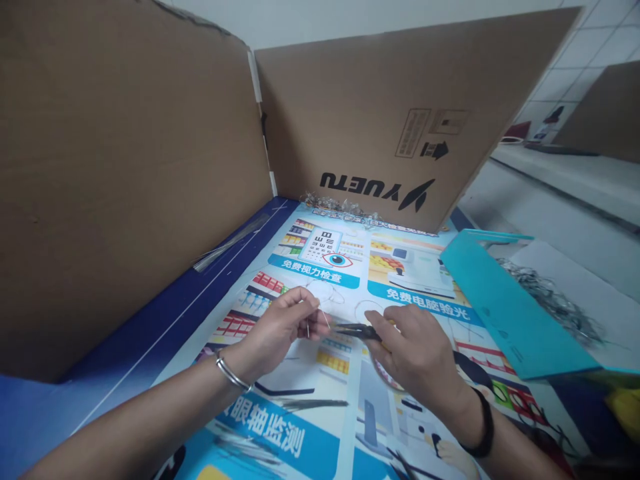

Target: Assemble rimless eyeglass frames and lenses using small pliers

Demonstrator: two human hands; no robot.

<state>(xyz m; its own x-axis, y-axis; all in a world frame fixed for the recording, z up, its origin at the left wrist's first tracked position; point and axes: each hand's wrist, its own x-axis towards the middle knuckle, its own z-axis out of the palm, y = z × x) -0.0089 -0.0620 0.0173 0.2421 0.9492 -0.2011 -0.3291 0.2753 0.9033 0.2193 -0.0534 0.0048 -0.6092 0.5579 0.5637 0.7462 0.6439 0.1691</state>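
Note:
My left hand (287,325), with a silver bracelet at the wrist, pinches a thin, pale wire (325,319) between thumb and fingers. My right hand (415,350) is closed around a pair of dark, pointed pliers (357,330). The pliers' tips lie close to the wire beside my left fingers; whether they touch it is too small to tell. Under both hands spreads a printed poster (320,433) with eye-test pictures. A bundle of straight dark wires (315,403) lies on it, below the hands, and more thin wires (250,448) are nearer to me.
Cardboard panels stand on the left (125,167) and at the back (350,113). Small shiny pieces (345,203) are heaped against the back panel. On the right, a turquoise folded sheet (515,313) borders a tangle of wire (555,300). Wire strips (230,243) lie along the left panel.

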